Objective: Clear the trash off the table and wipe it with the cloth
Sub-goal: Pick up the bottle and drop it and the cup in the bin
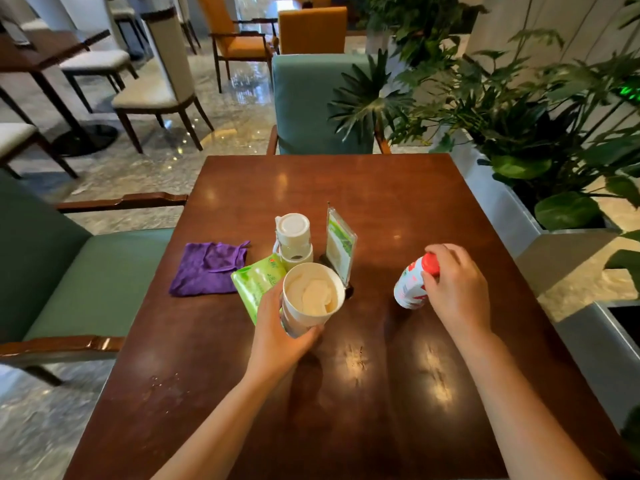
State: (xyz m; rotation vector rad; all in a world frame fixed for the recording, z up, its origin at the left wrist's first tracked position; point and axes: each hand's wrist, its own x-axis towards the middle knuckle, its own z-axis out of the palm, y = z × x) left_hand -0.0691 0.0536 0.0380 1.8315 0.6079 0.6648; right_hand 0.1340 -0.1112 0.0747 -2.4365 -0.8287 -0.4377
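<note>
Two pieces of trash are already in our hands. Our left hand (277,336) wraps around a paper cup (311,299) at lower centre of the frame, fingers curled round its wall and thumb under the base, with the cup tipped so its mouth faces us; something pale and crumpled sits inside, likely a napkin. Our right hand (457,289), right of centre, closes on the red-capped top of a small white bottle (414,284) that leans on the table (381,393).

We judge the cup light and easily crushed, so a grip round the wall just below the rim suits it, without squeezing. The bottle looks stiff plastic, probably light if empty; its smooth body may slip, so the neck under the cap is the surer hold.

A green packet (254,282) lies just left of the cup, partly under it from our view; it looks soft and crinkly, best pinched at an edge. Behind it stands a white lidded jar (294,242), and beside that a clear sign holder (341,244); we cannot tell whether either counts as trash.

The purple cloth (207,268) lies folded near the table's left edge, centre left of the frame, apart from both hands. It looks soft and limp, so we would gather it in a full palm. Faint wet marks (162,382) show at lower left of the tabletop.
</note>
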